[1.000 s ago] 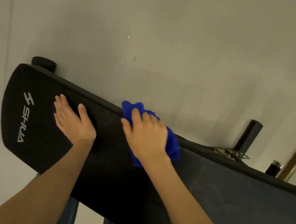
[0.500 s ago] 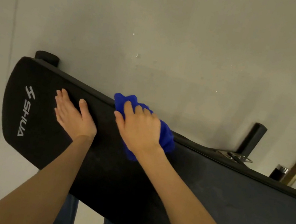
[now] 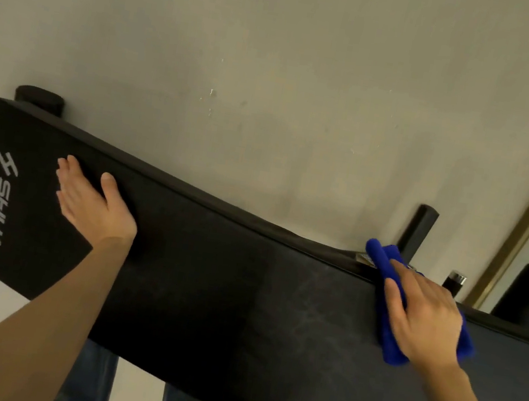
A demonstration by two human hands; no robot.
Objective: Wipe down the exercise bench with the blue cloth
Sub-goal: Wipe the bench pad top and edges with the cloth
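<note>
I saw the left hand lying flat, fingers straight, on the black exercise bench near its left end, just beside the SHUA logo. The right hand pressed the bunched blue cloth against the bench's far edge, toward its right end, fingers laid fairly straight over it. A black post stood just behind the cloth.

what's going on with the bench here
A person is wiping the black exercise bench with the blue cloth. The right hand presses the cloth flat on the bench near its far edge, toward the right end. The left hand rests flat on the bench beside the SHUA logo at the other end.
</note>
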